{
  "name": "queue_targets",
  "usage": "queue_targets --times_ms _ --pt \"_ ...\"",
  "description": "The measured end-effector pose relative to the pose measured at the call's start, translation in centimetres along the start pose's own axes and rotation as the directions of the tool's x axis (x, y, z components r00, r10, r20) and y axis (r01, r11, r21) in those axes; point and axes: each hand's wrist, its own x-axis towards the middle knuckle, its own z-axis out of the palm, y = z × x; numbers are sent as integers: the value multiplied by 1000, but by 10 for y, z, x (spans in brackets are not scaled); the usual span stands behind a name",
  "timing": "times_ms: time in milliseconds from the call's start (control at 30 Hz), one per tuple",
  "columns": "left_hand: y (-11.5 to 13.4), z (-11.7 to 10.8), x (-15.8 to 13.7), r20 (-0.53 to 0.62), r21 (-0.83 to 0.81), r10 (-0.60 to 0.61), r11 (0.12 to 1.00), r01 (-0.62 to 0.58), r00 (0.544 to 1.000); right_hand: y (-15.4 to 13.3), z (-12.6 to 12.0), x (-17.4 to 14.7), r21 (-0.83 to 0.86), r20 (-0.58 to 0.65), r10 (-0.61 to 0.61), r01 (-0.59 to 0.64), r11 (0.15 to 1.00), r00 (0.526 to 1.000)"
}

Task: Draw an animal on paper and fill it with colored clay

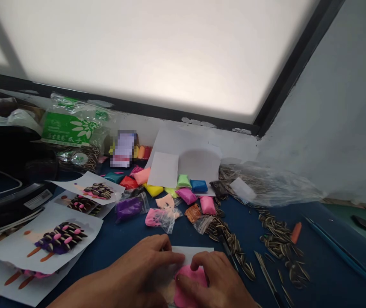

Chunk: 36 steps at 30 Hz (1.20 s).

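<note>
A flattened piece of pink modelling clay (191,287) lies on a white sheet of paper (199,253) at the front edge of the view. My right hand (219,278) is on the clay, its thumb pressed on the pink surface and its index finger bent at the clay's upper edge. To the left, my left hand (141,267) rests over the paper with its fingers partly stretched towards the clay. A pale patch beside the pink clay is mostly covered by that hand. The lower part of the left hand's fingers is hidden.
Finished hedgehog pictures (63,239) made of clay and seeds lie at left. Bags of coloured clay (131,207), an orange packet (193,212) and a phone (123,149) stand behind. Right are loose sunflower seeds (281,239), scissors-like metal blades (268,276) and blue tweezers (338,248).
</note>
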Motion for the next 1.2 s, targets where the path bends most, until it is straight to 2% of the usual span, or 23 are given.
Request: queue_targets --times_ms 200,367,567,633,733,833,1000,1100,1200 --pt "1 0 -1 3 -10 14 1000 -14 1000 1 1 1 11 26 12 -13 1000 1000" --pt "7 -2 -1 11 24 2 1000 -2 1000 -1 -2 2 43 -28 14 -13 999 1000" --pt "3 0 0 -10 -2 15 1000 -15 1000 4 6 -10 -37 144 -81 87 996 986" --pt "5 -2 1 5 12 12 1000 -12 1000 6 7 -12 -37 161 -100 107 994 982" --pt "10 -4 1 43 44 -8 999 6 999 5 7 -8 -19 86 -112 114 993 990" --pt "12 -4 1 26 69 31 997 -33 999 3 5 -1 8 -6 -112 112 994 994" --pt "6 -3 1 -28 82 89 993 -87 996 2 -2 4 29 -18 -86 87 996 996" --pt "6 -3 1 -30 51 42 998 -40 999 3 -6 3 43 -48 -43 45 998 998" --pt "13 -3 -1 -5 69 -26 997 26 1000 4 -6 3 24 -80 -78 81 996 994"
